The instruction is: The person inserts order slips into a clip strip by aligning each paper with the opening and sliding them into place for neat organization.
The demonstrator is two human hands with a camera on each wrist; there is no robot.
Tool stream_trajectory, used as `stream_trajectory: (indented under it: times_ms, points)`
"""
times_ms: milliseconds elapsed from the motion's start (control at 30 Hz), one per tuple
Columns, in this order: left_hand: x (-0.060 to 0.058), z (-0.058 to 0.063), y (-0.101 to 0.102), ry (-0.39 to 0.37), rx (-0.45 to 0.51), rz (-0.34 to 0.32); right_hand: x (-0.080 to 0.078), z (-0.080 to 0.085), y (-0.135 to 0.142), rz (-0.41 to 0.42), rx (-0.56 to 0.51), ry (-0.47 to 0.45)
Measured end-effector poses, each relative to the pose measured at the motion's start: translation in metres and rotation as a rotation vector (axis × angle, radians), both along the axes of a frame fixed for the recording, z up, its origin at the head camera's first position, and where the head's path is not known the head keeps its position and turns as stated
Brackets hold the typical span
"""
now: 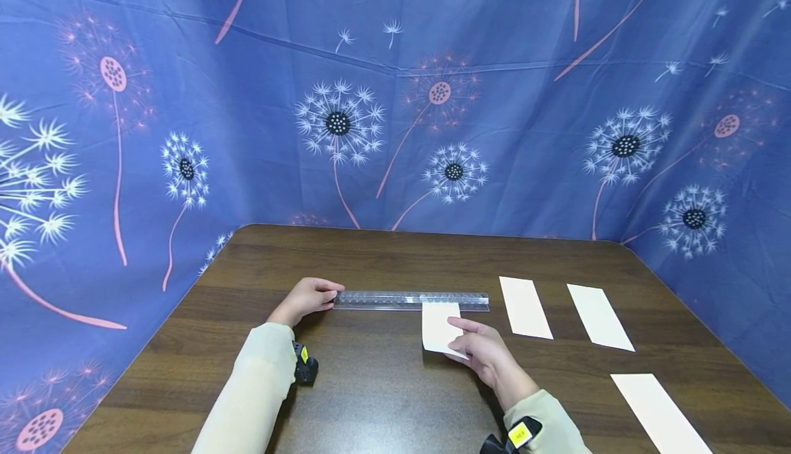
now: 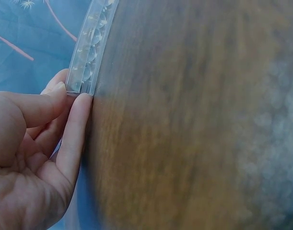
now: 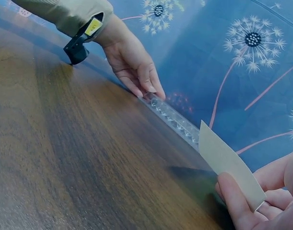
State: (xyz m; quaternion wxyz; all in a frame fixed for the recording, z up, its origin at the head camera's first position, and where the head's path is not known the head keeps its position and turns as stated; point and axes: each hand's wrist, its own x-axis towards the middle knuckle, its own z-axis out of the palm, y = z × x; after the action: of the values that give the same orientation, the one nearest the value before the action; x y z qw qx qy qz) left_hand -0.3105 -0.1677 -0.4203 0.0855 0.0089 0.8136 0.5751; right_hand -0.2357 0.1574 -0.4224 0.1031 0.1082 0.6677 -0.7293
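Note:
A clear plastic ruler (image 1: 380, 300) with a row of rounded shapes along it lies crosswise on the wooden table. My left hand (image 1: 305, 298) pinches its left end between thumb and fingers; the left wrist view shows the ruler's end (image 2: 81, 86) at the fingertips. In my right hand (image 1: 485, 352) is a small white paper card (image 1: 439, 330), pinched at its near right side with the thumb on one face and fingers on the other. The card's far edge overlaps the ruler toward its right end. Tilted up, the card (image 3: 228, 163) casts a shadow on the table.
Three more white paper cards lie on the right of the brown table (image 1: 346, 392): one card (image 1: 525, 308) just right of the ruler, another card (image 1: 601, 318) beyond it, and a third card (image 1: 661, 413) nearer the front. A blue dandelion-print cloth (image 1: 383, 42) hangs behind.

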Motion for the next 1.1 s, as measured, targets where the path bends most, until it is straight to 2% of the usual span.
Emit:
stream_trajectory:
  times_ms: [1100]
  points:
    - [-0.003,-0.003,-0.001,0.015,0.009,-0.008,-0.001,0.003,0.021,-0.002,-0.013,-0.013]
